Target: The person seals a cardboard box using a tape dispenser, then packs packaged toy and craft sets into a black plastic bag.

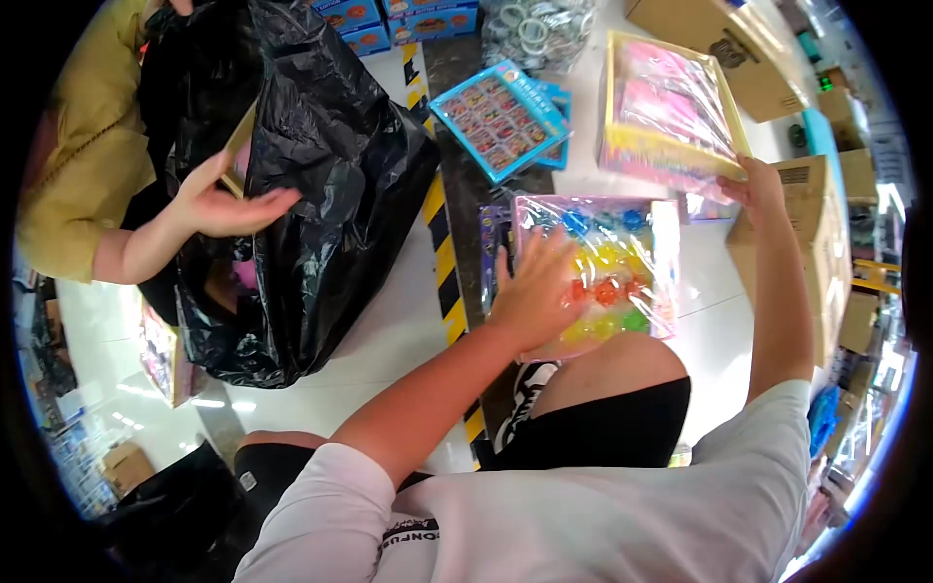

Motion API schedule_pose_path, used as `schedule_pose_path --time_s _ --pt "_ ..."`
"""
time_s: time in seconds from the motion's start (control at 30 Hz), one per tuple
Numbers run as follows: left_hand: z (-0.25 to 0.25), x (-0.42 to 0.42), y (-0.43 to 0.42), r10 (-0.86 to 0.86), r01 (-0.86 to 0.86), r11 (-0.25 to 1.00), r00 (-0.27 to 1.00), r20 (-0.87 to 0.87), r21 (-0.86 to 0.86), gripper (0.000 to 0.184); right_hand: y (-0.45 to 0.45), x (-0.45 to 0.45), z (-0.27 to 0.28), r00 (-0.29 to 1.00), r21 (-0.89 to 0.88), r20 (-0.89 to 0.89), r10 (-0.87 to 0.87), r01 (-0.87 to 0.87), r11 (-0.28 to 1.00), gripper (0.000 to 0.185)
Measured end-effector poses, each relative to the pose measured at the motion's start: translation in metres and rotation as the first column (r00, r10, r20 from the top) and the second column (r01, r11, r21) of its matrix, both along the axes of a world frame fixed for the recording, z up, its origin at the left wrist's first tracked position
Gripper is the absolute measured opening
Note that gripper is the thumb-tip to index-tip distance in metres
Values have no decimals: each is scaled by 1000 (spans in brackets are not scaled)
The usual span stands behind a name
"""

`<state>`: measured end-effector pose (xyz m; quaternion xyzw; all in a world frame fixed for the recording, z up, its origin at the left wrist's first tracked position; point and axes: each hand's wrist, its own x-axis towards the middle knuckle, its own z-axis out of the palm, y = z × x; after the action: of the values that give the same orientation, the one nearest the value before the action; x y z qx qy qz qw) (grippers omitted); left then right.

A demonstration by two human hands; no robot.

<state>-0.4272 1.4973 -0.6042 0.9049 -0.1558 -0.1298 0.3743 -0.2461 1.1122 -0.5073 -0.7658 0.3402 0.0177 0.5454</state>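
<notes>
My left hand [539,291] lies with its fingers spread on a clear-wrapped box [656,223] with a pinkish rim. Blue, yellow, red and green pieces show through its film. My right hand [756,189] grips the near right corner of a yellow-edged box [622,126], which has pink contents under shiny clear wrap. This box is tilted; my thumb is partly hidden. Beyond my left hand are blue flat packs [501,121] printed with rows of small pictures, one partly over another.
At left, a co-worker's hand [228,204] is at a big black plastic bag [330,194] with a yellow-edged box partly inside. Yellow-black floor tape [449,291] runs between us. Cardboard boxes [792,243] stand at right; a bag of grey rings [535,34] and blue cartons [432,21] are ahead.
</notes>
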Motion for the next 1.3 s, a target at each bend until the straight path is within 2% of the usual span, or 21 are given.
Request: schedule_pose_path --time_s 0.07,0.1,0.17,0.2,0.27,0.37,0.47,0.53,0.6,0.67,0.73,0.77,0.87,0.93,0.97,1.0,1.07,1.13,1.17,1.2,1.3 --pt "-21 4 10 223 -198 932 974 48 -305 82 18 -29 73 987 -160 35 154 -147 976 44" --pt "-24 15 14 343 -268 794 938 39 -545 86 34 -47 107 980 -242 36 198 -184 953 44" --pt "11 32 21 248 -442 461 897 -366 -770 81 63 -82 174 970 -375 26 242 -215 902 44" --pt "25 40 27 129 -541 271 840 -527 -796 78 74 -99 205 969 -421 23 246 -214 882 44" --pt "33 53 41 -42 -549 203 823 -567 -811 90 94 -132 265 943 -423 -15 333 -308 852 41" --pt "102 52 69 -208 -721 -41 684 -700 -692 95 130 -179 298 944 -540 150 295 -172 824 34" --pt "136 27 103 -263 -457 -397 887 -379 -796 67 189 -223 302 910 -559 169 380 -229 797 32" --pt "136 -9 130 -371 -635 -353 769 -520 -687 59 212 -240 292 895 -704 177 410 -176 688 34" --pt "143 -39 156 -249 -590 -399 806 -536 -702 57 227 -232 272 852 -560 346 393 -148 815 37" --pt "132 -54 184 -282 -623 -314 782 -556 -716 51 239 -220 259 834 -447 383 398 -210 870 39" --pt "134 -51 209 -165 -641 -331 762 -626 -692 69 262 -205 253 827 -377 312 468 -344 860 41" --pt "138 -53 224 -106 -608 -316 785 -610 -728 72 287 -204 243 833 -477 358 423 -227 849 42" --pt "148 -49 266 135 -520 -245 817 -560 -818 71 291 -180 227 759 -255 381 528 -463 849 44" --pt "165 -55 300 198 -610 -202 741 -641 -767 69 313 -166 212 745 -175 431 509 -484 857 45" --pt "174 -61 318 205 -521 -227 800 -564 -823 69 326 -159 201 733 -133 456 504 -504 853 45" --pt "181 -63 335 339 -479 -253 770 -540 -841 37 337 -154 189 722 -92 485 493 -519 850 45" --pt "204 -80 379 498 -460 -246 696 -518 -853 50 393 -158 170 642 71 527 557 -686 724 47" --pt "204 -101 421 675 -275 -93 689 -264 -957 71 450 -158 151 481 157 560 675 -861 484 55" --pt "202 -114 447 646 -396 -201 634 -425 -896 69 485 -160 143 414 130 555 722 -900 416 61" --pt "185 -126 483 615 -622 -195 524 -589 -758 69 518 -164 132 394 96 517 760 -909 405 66" --pt "158 -163 532 690 -587 -107 537 -485 -803 64 618 -179 45 468 232 486 738 -883 407 57"
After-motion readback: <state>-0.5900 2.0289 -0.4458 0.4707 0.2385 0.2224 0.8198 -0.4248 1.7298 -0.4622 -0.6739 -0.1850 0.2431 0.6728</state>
